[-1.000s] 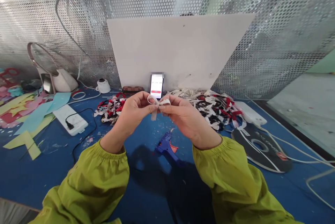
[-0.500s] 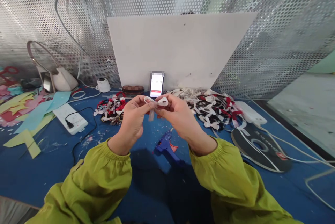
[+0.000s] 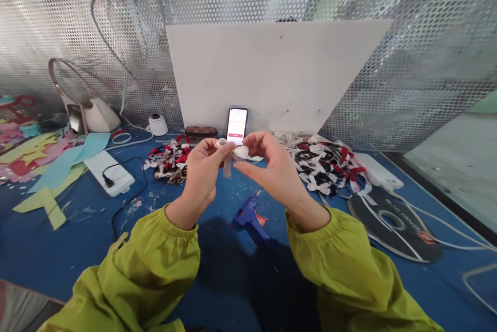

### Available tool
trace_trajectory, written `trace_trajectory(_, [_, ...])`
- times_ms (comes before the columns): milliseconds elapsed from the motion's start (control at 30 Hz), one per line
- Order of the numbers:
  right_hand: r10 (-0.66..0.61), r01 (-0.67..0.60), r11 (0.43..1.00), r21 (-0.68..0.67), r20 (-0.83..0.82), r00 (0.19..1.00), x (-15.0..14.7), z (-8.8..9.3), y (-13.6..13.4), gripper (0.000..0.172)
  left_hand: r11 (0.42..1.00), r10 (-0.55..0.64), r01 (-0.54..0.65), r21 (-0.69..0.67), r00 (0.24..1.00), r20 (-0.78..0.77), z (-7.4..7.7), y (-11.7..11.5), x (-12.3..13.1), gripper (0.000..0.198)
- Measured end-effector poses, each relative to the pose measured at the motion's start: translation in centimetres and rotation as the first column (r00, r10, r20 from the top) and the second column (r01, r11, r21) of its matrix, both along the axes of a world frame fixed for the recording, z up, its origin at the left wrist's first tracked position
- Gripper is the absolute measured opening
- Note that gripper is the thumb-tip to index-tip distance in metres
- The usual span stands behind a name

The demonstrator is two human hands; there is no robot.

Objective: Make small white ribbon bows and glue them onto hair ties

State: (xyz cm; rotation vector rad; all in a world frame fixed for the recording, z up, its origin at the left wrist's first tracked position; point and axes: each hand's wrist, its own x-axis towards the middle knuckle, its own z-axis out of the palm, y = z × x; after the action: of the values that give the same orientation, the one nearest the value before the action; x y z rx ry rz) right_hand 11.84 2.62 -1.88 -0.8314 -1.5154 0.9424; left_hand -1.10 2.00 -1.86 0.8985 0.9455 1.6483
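Note:
My left hand point(image 3: 202, 171) pinches a white ribbon bow point(image 3: 241, 152) between thumb and fingers, with a ribbon tail hanging below the fingertips. My right hand point(image 3: 277, 176) is beside the bow's right loop, its thumb and fingers spread apart around it; whether a fingertip touches the loop I cannot tell. Below both hands, a blue glue gun point(image 3: 250, 218) with an orange-red trigger lies on the blue table point(image 3: 217, 259).
A lit phone point(image 3: 236, 124) leans on a white board point(image 3: 272, 73). Piles of red, black and white ribbon pieces point(image 3: 166, 161) flank my hands. A black ribbon reel point(image 3: 392, 226) lies right; a white power strip point(image 3: 110, 172) and handbag point(image 3: 97, 114) stand left.
My right thumb and fingers have parted from the bow's right side, where they pinched it before. My left hand keeps its pinch. The whole view has shifted slightly.

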Motion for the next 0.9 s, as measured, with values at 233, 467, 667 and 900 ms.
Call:
trace_trajectory(233, [0.029,-0.046,0.993,-0.111,-0.156,0.987,-0.4,-0.5,0.0,0.015,0.992,-0.126,0.126,-0.026,0.992,0.007,-0.2,-0.3,-0.1,0.032])
trace_trajectory(467, [0.211,-0.39,0.86,-0.33,-0.466,0.859,0.5,0.2,0.6,0.02,0.947,-0.275,0.301,-0.114,0.941,0.2,0.0,0.0,-0.3,0.025])
trace_trajectory(667, [0.21,-0.361,0.88,-0.31,-0.429,0.879,0.6,0.2,0.7,0.019,0.931,-0.265,0.322,-0.17,0.92,0.288,0.4,0.1,-0.4,0.026])
trace_trajectory(900, [0.225,-0.449,0.81,-0.378,-0.507,0.832,0.7,0.0,1.0,0.02,0.903,-0.318,0.39,-0.178,0.888,0.332,0.2,0.1,-0.6,0.019])
